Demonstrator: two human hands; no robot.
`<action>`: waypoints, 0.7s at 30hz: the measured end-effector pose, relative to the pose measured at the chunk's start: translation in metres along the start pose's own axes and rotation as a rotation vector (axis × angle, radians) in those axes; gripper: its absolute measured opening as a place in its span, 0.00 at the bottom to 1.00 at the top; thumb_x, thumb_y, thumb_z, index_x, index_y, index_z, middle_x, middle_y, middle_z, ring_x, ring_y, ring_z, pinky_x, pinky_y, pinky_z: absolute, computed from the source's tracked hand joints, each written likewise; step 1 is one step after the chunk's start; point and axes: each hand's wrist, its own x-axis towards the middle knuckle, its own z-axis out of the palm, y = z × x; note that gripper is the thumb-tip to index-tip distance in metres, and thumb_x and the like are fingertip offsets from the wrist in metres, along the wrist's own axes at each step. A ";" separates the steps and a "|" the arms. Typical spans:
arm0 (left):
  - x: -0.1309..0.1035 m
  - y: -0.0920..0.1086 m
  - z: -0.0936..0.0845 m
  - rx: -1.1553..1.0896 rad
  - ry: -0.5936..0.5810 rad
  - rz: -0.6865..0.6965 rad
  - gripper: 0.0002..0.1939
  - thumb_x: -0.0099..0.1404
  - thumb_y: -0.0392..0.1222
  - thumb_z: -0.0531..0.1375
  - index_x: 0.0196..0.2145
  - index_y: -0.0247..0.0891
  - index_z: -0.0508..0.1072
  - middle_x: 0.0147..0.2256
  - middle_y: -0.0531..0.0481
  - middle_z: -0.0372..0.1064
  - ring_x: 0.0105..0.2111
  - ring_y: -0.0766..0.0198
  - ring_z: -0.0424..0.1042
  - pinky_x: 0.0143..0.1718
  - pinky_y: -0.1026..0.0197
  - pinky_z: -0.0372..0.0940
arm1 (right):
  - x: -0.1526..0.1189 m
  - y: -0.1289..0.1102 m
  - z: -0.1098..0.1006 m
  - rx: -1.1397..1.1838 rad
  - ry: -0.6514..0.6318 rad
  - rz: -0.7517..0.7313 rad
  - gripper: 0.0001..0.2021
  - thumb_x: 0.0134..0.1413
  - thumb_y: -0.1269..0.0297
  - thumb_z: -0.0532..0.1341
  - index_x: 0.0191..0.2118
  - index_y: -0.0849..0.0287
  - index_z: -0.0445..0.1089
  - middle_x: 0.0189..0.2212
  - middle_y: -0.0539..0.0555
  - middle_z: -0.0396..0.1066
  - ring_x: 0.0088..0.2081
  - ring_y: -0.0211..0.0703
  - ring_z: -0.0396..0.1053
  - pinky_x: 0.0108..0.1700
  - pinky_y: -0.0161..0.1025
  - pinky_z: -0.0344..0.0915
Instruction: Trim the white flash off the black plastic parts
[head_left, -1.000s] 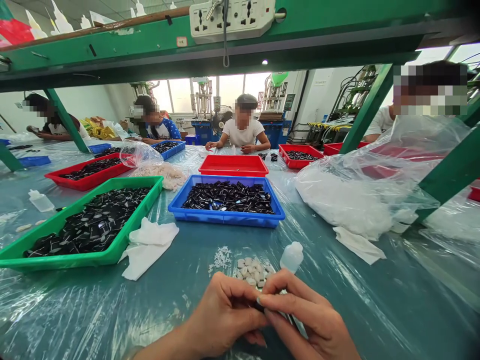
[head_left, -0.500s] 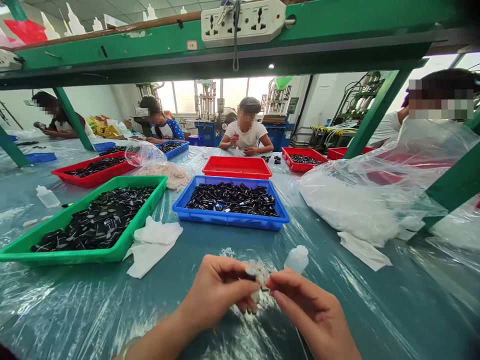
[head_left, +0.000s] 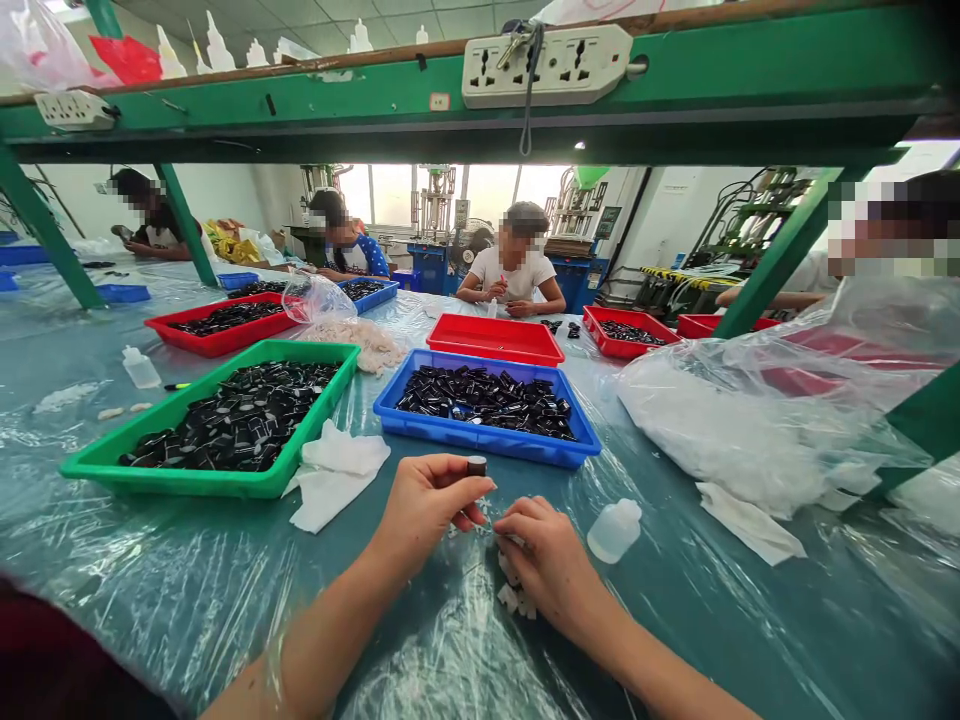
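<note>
My left hand (head_left: 424,505) pinches a small black cylinder with a pale top (head_left: 476,466) between thumb and fingers, above the plastic-covered table. Close on its right, my right hand (head_left: 553,565) is bent over a small heap of white pieces (head_left: 517,600), its fingertips drawn together. Whatever those fingertips hold, if anything, is too small to make out. A squat translucent bottle (head_left: 615,532) lies tilted just beyond the right hand. Past both hands is a blue tray (head_left: 480,440) of loose black parts.
Left stands a green tray (head_left: 202,484) of black parts, with a crumpled white cloth (head_left: 341,470) beside it. A red tray (head_left: 495,342) sits behind the blue one. Clear plastic bags (head_left: 750,420) bulge at right. A green shelf beam (head_left: 300,115) crosses overhead; several people sit beyond.
My left hand has risen slightly with the black cylinder, which now stands upright in the pinch. My right hand has moved left and down over the white pieces. The view has shifted left.
</note>
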 end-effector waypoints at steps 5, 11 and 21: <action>0.000 -0.003 0.004 -0.017 -0.061 -0.032 0.11 0.47 0.43 0.67 0.24 0.31 0.76 0.17 0.51 0.68 0.17 0.70 0.66 0.18 0.69 0.60 | 0.016 0.000 0.021 -0.135 -0.027 0.060 0.10 0.56 0.71 0.57 0.25 0.59 0.69 0.29 0.52 0.70 0.35 0.44 0.65 0.38 0.44 0.59; -0.004 -0.007 0.010 -0.026 -0.121 -0.071 0.13 0.47 0.45 0.67 0.24 0.30 0.76 0.18 0.51 0.69 0.17 0.69 0.66 0.18 0.69 0.60 | 0.012 0.002 0.021 -0.110 -0.019 0.047 0.10 0.54 0.73 0.56 0.24 0.59 0.68 0.27 0.52 0.69 0.34 0.45 0.65 0.36 0.42 0.58; -0.017 -0.012 0.020 -0.009 -0.296 -0.157 0.09 0.50 0.41 0.65 0.25 0.30 0.75 0.17 0.53 0.67 0.16 0.70 0.66 0.18 0.70 0.61 | -0.020 0.006 -0.012 0.152 0.052 0.050 0.12 0.56 0.69 0.51 0.23 0.58 0.62 0.21 0.50 0.67 0.24 0.40 0.65 0.26 0.35 0.59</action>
